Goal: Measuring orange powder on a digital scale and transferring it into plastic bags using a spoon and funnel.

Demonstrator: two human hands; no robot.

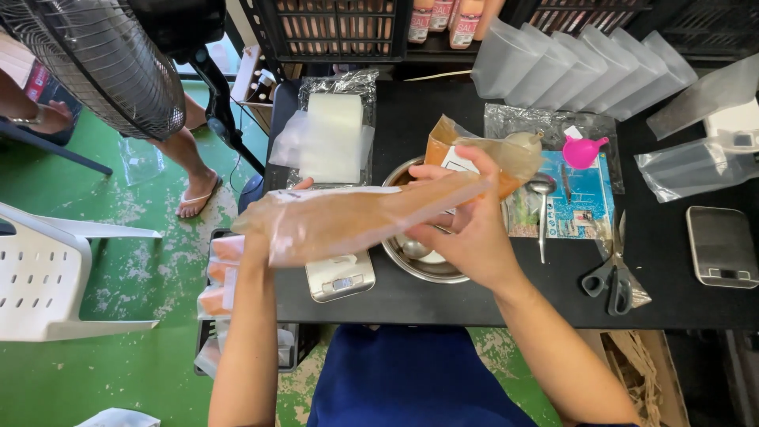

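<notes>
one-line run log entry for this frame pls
left hand: under clear plastic pouch | right hand: grips pouch | below: round steel bowl, small silver scale | surface: black table

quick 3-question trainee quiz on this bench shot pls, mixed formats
1. True or false: both hands hold the long clear pouch above the metal bowl.
2. Which thing lies at the right end of the black table? A) pink funnel B) dark flat scale C) scissors
3. Fill in: the small silver scale sits to the ___ of the metal bowl, as seen in the head view.

Key:
1. True: the left hand grips one end and the right hand the other.
2. B: the dark flat scale; the pink funnel and scissors lie nearer the middle.
3. left
</notes>
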